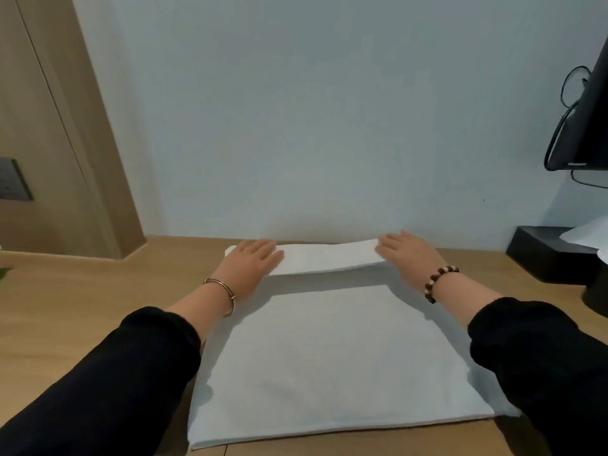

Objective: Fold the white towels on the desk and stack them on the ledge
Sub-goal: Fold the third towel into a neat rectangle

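Observation:
A folded white towel [325, 258] lies on the wooden ledge [184, 255] against the wall. My left hand [253, 258] rests flat on its left end, fingers straight. Flat on the towel's right end lies my right hand [408, 251]. A larger white towel [329, 363] is spread flat on the desk [82, 317] just in front of me, between my two black sleeves.
A black shelf [539, 251] with a white cloth or paper [589, 235] on it stands at the right edge. Above it hangs a dark screen [585, 120] with cables. At the far left are a wooden door panel [49, 126] and a switch plate [13, 179].

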